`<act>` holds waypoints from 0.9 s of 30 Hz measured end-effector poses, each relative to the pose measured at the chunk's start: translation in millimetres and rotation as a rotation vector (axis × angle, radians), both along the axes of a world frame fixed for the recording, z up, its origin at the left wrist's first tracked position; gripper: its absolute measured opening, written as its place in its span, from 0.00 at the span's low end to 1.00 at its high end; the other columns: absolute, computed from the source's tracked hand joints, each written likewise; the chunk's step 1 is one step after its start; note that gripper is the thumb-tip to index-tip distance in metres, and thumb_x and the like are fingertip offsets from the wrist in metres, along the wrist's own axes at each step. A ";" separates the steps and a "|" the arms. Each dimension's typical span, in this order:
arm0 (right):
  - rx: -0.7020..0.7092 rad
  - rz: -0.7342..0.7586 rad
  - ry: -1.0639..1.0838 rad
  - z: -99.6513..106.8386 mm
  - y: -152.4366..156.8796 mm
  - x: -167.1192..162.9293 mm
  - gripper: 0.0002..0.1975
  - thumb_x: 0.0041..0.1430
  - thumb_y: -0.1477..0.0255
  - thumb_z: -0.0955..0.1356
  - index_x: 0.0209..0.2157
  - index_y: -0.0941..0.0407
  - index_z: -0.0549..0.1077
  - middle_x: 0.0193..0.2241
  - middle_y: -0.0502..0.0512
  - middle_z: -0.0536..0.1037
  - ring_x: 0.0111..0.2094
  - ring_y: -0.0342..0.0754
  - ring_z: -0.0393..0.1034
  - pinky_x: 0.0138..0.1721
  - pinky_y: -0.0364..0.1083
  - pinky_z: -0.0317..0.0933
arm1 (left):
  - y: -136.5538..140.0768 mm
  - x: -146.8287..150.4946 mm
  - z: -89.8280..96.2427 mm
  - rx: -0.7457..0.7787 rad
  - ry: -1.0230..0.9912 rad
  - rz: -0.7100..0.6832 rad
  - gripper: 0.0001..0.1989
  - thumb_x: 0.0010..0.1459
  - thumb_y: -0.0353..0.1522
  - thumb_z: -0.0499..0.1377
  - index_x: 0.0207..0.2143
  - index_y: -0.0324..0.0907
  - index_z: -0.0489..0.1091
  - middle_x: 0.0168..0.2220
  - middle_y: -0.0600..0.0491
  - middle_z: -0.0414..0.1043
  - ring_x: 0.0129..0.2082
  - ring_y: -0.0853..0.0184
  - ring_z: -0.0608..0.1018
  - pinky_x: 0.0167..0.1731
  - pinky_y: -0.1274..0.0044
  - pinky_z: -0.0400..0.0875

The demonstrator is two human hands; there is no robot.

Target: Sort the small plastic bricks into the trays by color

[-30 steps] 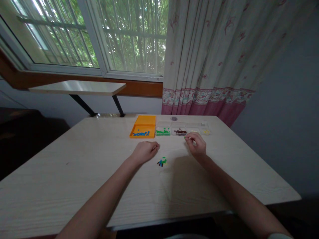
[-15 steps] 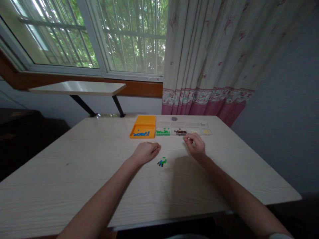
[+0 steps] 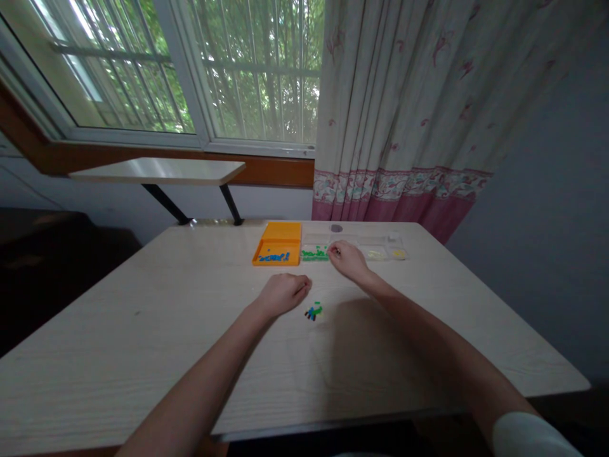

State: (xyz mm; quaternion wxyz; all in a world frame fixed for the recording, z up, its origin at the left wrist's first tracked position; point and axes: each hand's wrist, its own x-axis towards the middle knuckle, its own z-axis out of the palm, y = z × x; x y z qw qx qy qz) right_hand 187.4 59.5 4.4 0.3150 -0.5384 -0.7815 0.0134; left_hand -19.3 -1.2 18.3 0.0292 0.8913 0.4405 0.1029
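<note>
My left hand (image 3: 285, 294) rests on the table with its fingers curled closed; whatever may be in them is hidden. My right hand (image 3: 348, 258) is over the clear boxes, fingertips pinched at the right side of the box of green pieces (image 3: 314, 252). What those fingertips hold is too small to make out. It covers the box with the dark brown pieces. Just right of and nearer than my left hand lies a small cluster of blue, green, dark and yellowish pieces (image 3: 313, 313), with a separate green piece (image 3: 317, 303) behind it.
An orange box (image 3: 277, 232) with its lid open holds blue pieces (image 3: 275, 257), left of the clear boxes. Further right, clear boxes hold pale pieces (image 3: 375, 254) and yellow pieces (image 3: 398, 253). A small raised shelf (image 3: 162, 170) stands at the table's back left.
My right hand has moved left and slightly away, from in front of the boxes to over the green and brown ones. My left hand stays in place. The view has shifted slightly.
</note>
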 end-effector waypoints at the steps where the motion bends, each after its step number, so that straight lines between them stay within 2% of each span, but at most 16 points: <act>1: -0.002 -0.018 -0.014 0.1 3.7 -1.9 0.07 0.54 0.72 0.61 0.31 0.56 0.70 0.31 0.53 0.73 0.34 0.44 0.66 0.35 0.42 0.57 | 0.2 -0.3 -0.2 -0.002 -0.004 0.001 0.16 0.57 0.37 0.44 0.32 0.42 0.70 0.28 0.50 0.73 0.27 0.67 0.73 0.25 0.81 0.57; 7: -0.019 -0.018 -0.113 0.5 8.5 -4.1 0.10 0.56 0.71 0.60 0.34 0.54 0.72 0.33 0.54 0.74 0.35 0.46 0.67 0.35 0.43 0.57 | 0.0 0.0 -1.5 -0.111 -0.108 -0.013 0.13 0.54 0.35 0.48 0.33 0.43 0.71 0.26 0.53 0.72 0.24 0.70 0.71 0.24 0.82 0.57; 15: 0.032 0.081 -0.101 -1.4 -24.6 3.8 0.10 0.56 0.72 0.60 0.35 0.55 0.72 0.34 0.54 0.74 0.36 0.44 0.67 0.38 0.42 0.58 | -0.9 2.6 -6.9 -0.250 -0.182 -0.147 0.09 0.48 0.34 0.54 0.30 0.44 0.73 0.20 0.56 0.70 0.20 0.73 0.69 0.21 0.84 0.54; 20: 0.015 0.228 -0.177 -12.8 -45.2 6.0 0.10 0.55 0.72 0.60 0.35 0.55 0.72 0.34 0.53 0.74 0.35 0.43 0.68 0.37 0.40 0.59 | 1.2 2.7 -11.5 -0.255 -0.169 -0.155 0.10 0.49 0.34 0.53 0.31 0.44 0.73 0.22 0.56 0.71 0.21 0.73 0.69 0.22 0.84 0.55; 27: -0.016 0.345 -0.118 -20.9 -56.3 4.7 0.09 0.54 0.73 0.61 0.34 0.55 0.72 0.31 0.52 0.74 0.32 0.42 0.68 0.34 0.39 0.59 | 1.1 3.1 -14.4 -0.223 -0.148 -0.135 0.10 0.49 0.33 0.53 0.32 0.45 0.72 0.22 0.56 0.71 0.21 0.73 0.69 0.22 0.83 0.55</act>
